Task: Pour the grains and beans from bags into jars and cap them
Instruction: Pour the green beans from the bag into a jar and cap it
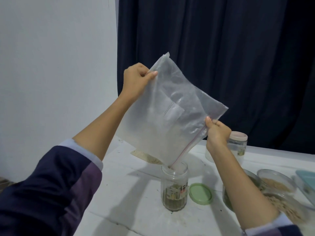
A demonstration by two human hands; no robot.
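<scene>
Both of my arms are up and stretched forward, sleeves pushed back off the forearms. My left hand (136,79) sits highest, well above the right, fingers curled and thumb pressed against them in a pinch on the upper corner of the bag (170,109). My right hand (216,132) is lower and further right, wrist bent upward, thumb and curled fingers pinching the bag's zip edge. The two hands are well apart, the left forearm rising steeply, the right forearm angling up from the lower right.
</scene>
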